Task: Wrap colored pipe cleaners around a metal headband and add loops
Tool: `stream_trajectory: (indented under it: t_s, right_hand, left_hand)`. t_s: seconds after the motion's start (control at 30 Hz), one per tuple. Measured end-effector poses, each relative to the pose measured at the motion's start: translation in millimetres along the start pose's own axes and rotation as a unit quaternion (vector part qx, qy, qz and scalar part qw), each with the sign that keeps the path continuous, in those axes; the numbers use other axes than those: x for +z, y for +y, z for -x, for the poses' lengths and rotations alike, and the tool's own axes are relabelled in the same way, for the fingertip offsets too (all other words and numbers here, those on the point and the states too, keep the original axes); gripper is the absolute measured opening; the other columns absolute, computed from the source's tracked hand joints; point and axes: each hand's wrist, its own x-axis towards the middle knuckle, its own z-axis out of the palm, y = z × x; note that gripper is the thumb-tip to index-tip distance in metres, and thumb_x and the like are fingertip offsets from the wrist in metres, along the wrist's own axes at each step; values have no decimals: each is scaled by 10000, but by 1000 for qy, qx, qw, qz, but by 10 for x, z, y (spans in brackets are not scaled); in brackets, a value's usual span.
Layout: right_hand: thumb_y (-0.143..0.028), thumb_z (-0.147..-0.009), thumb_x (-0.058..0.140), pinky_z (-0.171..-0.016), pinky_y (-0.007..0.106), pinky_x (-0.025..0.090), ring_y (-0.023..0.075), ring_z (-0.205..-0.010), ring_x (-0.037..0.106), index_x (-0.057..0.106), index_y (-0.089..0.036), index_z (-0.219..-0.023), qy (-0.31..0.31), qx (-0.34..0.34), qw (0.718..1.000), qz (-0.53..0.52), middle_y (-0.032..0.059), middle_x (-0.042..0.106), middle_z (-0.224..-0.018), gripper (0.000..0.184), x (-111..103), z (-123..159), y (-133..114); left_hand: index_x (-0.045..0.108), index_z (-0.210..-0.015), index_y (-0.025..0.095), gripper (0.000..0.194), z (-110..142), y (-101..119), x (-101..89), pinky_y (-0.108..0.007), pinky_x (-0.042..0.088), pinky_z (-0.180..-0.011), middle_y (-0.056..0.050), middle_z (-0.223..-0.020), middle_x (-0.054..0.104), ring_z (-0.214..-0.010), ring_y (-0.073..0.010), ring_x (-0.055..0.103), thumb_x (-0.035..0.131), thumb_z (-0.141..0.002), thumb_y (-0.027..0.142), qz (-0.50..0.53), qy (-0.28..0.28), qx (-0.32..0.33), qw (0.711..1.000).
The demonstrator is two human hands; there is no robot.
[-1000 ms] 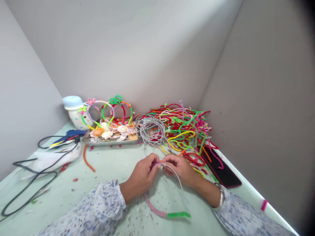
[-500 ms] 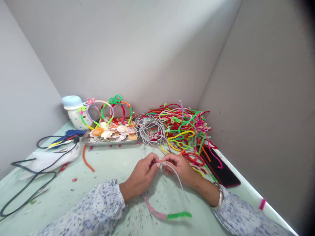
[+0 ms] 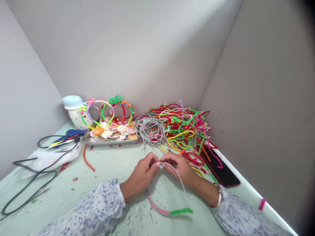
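My left hand (image 3: 142, 175) is closed in a pinch on a wire wrapped in fuzzy pipe cleaner. The wrapped part (image 3: 158, 209), purple, pink and then green, hangs below that hand and curves right over the table. From the pinch a bare grey wire (image 3: 177, 172) bends to the right and down, passing in front of my right hand (image 3: 180, 168). My right fingers are closed, touching the left fingertips at the point where the bare wire begins. They pinch what seems to be a pipe cleaner end, mostly hidden by the fingers.
Behind my hands lie a coil of grey wire (image 3: 153, 131) and a tangled heap of pipe cleaners (image 3: 184, 121). A metal tray (image 3: 110, 143) holds shells, with decorated hoops (image 3: 99, 102) standing over it. A phone (image 3: 223, 170) lies right; a jar (image 3: 76, 113) and black cable (image 3: 29, 196) are left.
The fingertips have shifted slightly against each other, and the orange bit between them is now hidden. The wrapped end has swung a little to the right. Both hands stay in place.
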Motion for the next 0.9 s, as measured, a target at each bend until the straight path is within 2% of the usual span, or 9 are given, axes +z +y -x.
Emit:
stream_trajectory:
  t_s: [0.33,0.6,0.9]
  right_hand:
    - [-243,-870,566,-666,276,440,164,-723,557,646,-195,-907,12,-65,993,97,39,600,-798,100,-17,12,-22]
    - [-164,-881,505,-729,301,458,185,-808,572,619,-202,-951,-13,-114,985,129,65,616,-870,140,-37,19,-48]
    - [-136,-886,488,-716,301,475,185,-815,576,591,-195,-976,-13,-155,974,163,72,617,-881,150,-37,32,-15]
  left_hand:
    - [494,-814,183,215,-13,-26,-1,-216,339,-513,44,-618,494,-539,-104,446,449,-898,375,53,-19,-19,998]
    - [488,-813,177,223,-20,-32,6,-206,333,-486,50,-626,493,-509,-88,428,473,-887,387,92,-28,-37,995]
    - [492,-815,173,239,-43,-70,25,-199,336,-467,63,-580,460,-475,-81,408,486,-878,403,124,-38,-46,991]
